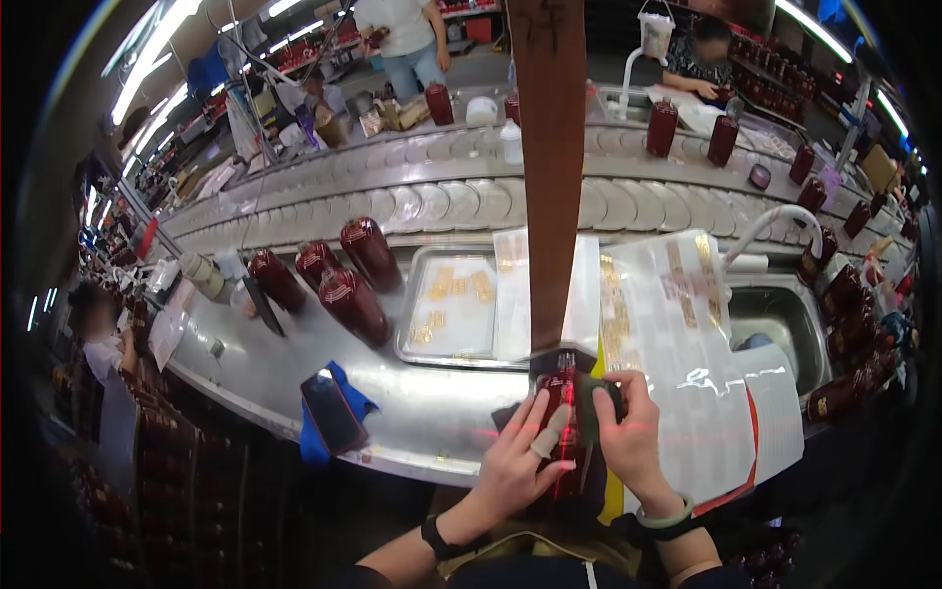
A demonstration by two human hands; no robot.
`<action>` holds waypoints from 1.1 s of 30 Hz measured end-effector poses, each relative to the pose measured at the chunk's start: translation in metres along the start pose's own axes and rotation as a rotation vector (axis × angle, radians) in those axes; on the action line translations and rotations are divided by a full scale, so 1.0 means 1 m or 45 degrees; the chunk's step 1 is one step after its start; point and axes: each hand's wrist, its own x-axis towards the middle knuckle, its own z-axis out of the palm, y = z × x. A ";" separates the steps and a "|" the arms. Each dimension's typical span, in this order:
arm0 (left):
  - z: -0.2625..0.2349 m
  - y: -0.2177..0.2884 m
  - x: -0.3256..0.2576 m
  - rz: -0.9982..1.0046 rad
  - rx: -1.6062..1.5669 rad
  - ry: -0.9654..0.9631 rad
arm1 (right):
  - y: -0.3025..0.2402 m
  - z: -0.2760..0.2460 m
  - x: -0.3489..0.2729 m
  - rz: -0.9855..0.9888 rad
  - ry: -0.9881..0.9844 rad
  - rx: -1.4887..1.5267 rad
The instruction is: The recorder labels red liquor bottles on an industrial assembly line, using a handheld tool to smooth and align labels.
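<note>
A dark red glass bottle (563, 412) stands upright at the near edge of the steel bench, held between both hands. My left hand (518, 459) wraps its left side, with a pale finger cot on one finger. My right hand (631, 432) grips its right side and presses a dark cloth (596, 393) against it. A brown vertical post (549, 167) rises just behind the bottle. A metal tray (416, 294) with gold labels lies beyond, left of the post.
Several dark red bottles (339, 280) stand on the bench at left. A phone on a blue cloth (332, 410) lies at the near edge. Label sheets (677, 334) cover the right side beside a sink (780, 319). A conveyor (442, 201) and other people are behind.
</note>
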 end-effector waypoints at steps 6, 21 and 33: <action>-0.001 -0.005 0.011 0.033 -0.043 0.057 | 0.023 -0.005 0.015 -0.193 0.143 -0.058; 0.000 -0.011 -0.016 -0.488 -0.755 0.080 | 0.002 -0.016 0.004 -1.184 -0.309 -0.346; 0.004 -0.002 -0.016 -0.503 -0.729 0.114 | 0.019 -0.063 -0.038 -0.283 -0.300 0.049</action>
